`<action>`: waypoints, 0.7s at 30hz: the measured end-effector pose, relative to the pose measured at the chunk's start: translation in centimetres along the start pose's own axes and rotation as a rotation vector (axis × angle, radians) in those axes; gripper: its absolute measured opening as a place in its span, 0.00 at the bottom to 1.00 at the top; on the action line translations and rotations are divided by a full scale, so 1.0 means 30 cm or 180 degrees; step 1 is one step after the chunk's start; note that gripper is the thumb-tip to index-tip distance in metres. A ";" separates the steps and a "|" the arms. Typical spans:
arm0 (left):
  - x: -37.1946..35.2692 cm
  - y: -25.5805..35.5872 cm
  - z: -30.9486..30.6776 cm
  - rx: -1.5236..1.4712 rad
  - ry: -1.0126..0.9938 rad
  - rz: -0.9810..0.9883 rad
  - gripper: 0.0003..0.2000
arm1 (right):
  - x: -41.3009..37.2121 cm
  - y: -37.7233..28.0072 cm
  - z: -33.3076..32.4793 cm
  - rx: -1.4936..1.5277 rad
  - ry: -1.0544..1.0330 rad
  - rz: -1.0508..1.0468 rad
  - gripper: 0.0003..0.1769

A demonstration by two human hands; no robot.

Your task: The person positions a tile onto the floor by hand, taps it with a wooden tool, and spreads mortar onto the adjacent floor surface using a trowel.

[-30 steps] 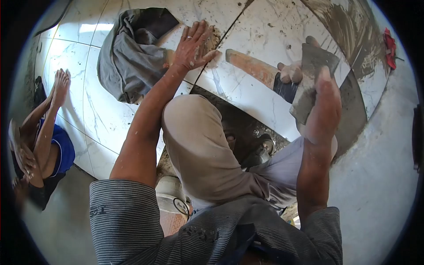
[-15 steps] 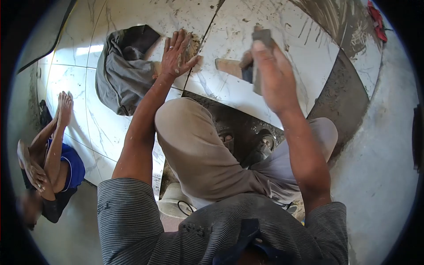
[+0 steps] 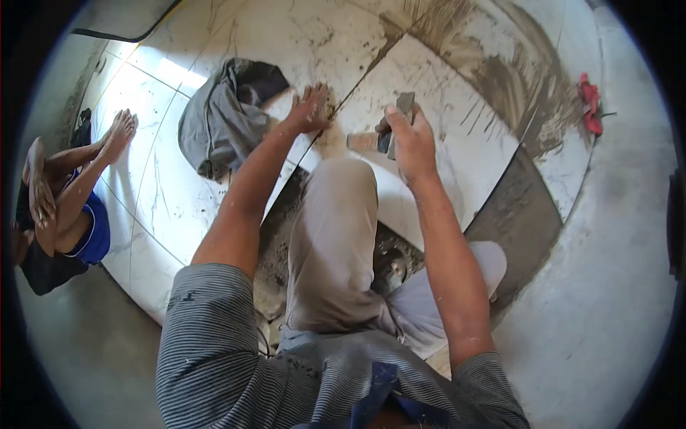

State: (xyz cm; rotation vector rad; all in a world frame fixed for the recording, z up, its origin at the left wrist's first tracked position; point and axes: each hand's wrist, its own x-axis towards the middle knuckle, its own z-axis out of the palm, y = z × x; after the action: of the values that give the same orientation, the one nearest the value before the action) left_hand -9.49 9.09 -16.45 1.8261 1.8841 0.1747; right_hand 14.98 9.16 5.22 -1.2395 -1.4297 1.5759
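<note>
My left hand (image 3: pixel 310 111) rests on a white marbled tile (image 3: pixel 286 36) with its fingers stretched out, beside a mud-smeared joint. A crumpled grey cloth (image 3: pixel 218 129) lies just to the left of it. In my right hand (image 3: pixel 414 146) is a grey, block-like hand tool (image 3: pixel 403 107), gripped with the thumb on top. A short brown, mud-stained end sticks out of it to the left, low over another large tile (image 3: pixel 457 107). The exact kind of this tool I cannot tell, as my fingers cover part of it.
Wet grey mortar (image 3: pixel 525 193) fills a gap right of the tile, and smeared mortar (image 3: pixel 522 79) covers the floor beyond. A red rag (image 3: pixel 589 104) lies at the far right. Another person (image 3: pixel 71 193) sits on the left. Dark rubble bed (image 3: pixel 275 243) shows beneath my knees.
My right hand has come down closer to the tile with the tool, and its motion blur is gone. My left hand stays at the joint. The whole view has turned slightly.
</note>
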 end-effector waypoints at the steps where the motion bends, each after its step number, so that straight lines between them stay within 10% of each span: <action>1: 0.005 0.045 -0.025 0.0139 -0.0212 -0.0290 0.52 | 0.013 -0.009 -0.002 0.0232 0.0052 0.0144 0.21; 7: 0.031 0.157 -0.070 -0.0075 -0.0330 -0.1123 0.54 | 0.054 0.034 -0.125 0.0454 0.0403 0.0025 0.12; 15: 0.007 0.127 -0.124 0.0383 -0.0313 -0.0670 0.54 | 0.035 0.050 -0.397 0.0024 0.1477 -0.0331 0.16; 21: 0.017 0.089 -0.113 0.0444 -0.0322 -0.0546 0.53 | 0.043 0.051 -0.345 0.0501 0.1059 -0.0014 0.16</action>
State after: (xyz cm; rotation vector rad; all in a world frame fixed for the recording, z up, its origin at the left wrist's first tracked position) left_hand -8.55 10.66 -12.51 1.7153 2.0122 -0.1090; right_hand 24.44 13.64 3.97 -1.3292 -1.0774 1.3727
